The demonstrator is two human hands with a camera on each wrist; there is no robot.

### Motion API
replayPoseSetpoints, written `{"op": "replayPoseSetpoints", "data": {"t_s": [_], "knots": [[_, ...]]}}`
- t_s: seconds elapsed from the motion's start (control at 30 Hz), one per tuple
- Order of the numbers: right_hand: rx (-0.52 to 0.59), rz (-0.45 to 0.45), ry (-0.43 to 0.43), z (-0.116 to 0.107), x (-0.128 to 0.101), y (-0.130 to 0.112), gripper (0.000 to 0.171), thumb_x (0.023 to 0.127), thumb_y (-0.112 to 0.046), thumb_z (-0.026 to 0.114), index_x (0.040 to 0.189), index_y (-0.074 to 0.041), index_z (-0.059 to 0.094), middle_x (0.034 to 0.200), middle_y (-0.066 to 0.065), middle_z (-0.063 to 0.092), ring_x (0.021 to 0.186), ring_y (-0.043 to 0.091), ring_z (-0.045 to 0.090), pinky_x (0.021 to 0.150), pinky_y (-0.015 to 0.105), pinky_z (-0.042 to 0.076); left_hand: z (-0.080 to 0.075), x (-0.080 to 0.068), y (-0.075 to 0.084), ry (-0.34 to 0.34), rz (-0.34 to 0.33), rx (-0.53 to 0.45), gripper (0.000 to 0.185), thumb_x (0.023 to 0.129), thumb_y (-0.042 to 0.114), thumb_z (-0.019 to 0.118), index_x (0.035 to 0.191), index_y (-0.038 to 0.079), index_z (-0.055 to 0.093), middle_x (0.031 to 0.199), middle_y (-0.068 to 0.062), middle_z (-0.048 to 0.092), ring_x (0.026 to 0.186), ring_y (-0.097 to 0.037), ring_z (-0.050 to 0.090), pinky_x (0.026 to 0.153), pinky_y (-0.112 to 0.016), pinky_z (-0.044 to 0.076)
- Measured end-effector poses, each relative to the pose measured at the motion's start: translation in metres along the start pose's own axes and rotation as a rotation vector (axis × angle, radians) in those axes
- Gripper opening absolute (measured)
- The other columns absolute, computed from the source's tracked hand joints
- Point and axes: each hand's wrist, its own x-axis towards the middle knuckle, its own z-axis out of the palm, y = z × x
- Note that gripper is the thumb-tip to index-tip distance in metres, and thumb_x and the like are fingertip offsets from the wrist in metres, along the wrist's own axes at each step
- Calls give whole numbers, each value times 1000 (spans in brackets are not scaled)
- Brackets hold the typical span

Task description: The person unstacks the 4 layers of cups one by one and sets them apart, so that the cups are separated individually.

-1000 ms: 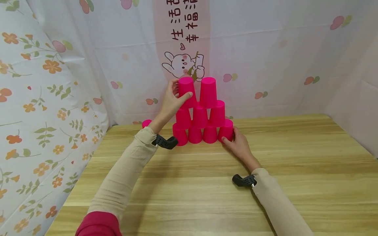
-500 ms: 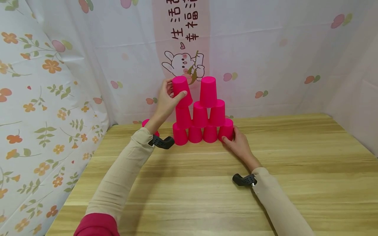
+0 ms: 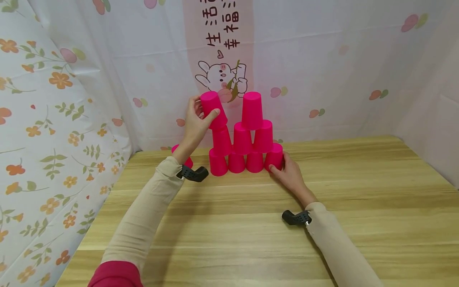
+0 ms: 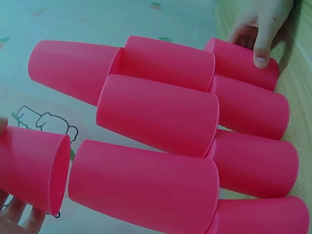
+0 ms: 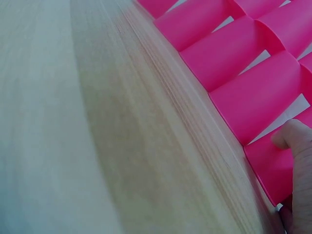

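Pink upside-down cups form a stepped stack: several in the bottom row (image 3: 236, 162), three in the middle row (image 3: 242, 138), and one top cup (image 3: 252, 111) at upper right. My left hand (image 3: 195, 125) grips another pink cup (image 3: 213, 108) between thumb and fingers, tilted, above the left middle-row cup (image 3: 222, 141). In the left wrist view a narrow gap shows between the held cup's rim (image 4: 58, 173) and the cup beneath (image 4: 146, 187). My right hand (image 3: 292, 177) holds the bottom row's right end cup (image 3: 274, 154), thumb on its front.
One more pink cup (image 3: 188, 162) stands on the wooden table (image 3: 229, 231), left of the stack and partly hidden by my left wrist. A printed curtain (image 3: 315, 71) hangs close behind the stack. Black wrist mounts (image 3: 193, 174) stick out from both sleeves.
My left hand has moved leftward with its cup, away from the top cup, and the held cup leans more. My right hand stays on the end cup; the stack stands as before.
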Motion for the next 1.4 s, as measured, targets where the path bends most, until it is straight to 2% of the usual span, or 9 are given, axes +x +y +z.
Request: {"op": "replayPoseSetpoints", "data": {"t_s": [0.1, 0.33, 0.47, 0.77, 1.4], "knots": [[-3, 1, -4, 0, 0, 0, 57, 84, -19, 64, 129, 7, 39, 113, 25, 56, 98, 36, 55, 83, 47, 46, -3, -2, 3, -8, -5, 2, 60, 81, 12, 67, 131, 0, 35, 125, -16, 49, 111, -27, 50, 90, -36, 47], [-7, 6, -7, 0, 0, -1, 58, 84, -19, 64, 130, 7, 39, 114, 25, 56, 99, 36, 55, 85, 47, 45, -7, -16, 29, -10, 8, 28, 57, 83, 5, 63, 130, -5, 33, 125, -21, 48, 111, -29, 50, 89, -35, 47], [-9, 3, -6, 0, 0, -1, 59, 84, -19, 64, 130, 7, 38, 114, 25, 56, 99, 36, 55, 85, 48, 45, -12, -20, 31, 4, -2, 50, 55, 84, 6, 62, 130, -5, 33, 125, -21, 48, 111, -29, 50, 90, -35, 47], [-1, 11, -9, 0, 1, -2, 58, 84, -20, 64, 130, 6, 39, 113, 25, 56, 99, 36, 55, 85, 47, 45, -27, -21, 29, 48, -10, 51, 56, 84, 6, 63, 130, -5, 33, 123, -21, 49, 108, -28, 51, 90, -34, 46], [2, -8, -8, 0, 0, 0, 56, 84, -19, 64, 128, 7, 40, 113, 25, 56, 98, 36, 55, 85, 47, 45, -52, -31, 18, 96, -45, 88, 55, 84, 7, 62, 129, -5, 34, 123, -21, 50, 108, -26, 51, 92, -34, 44]]}}
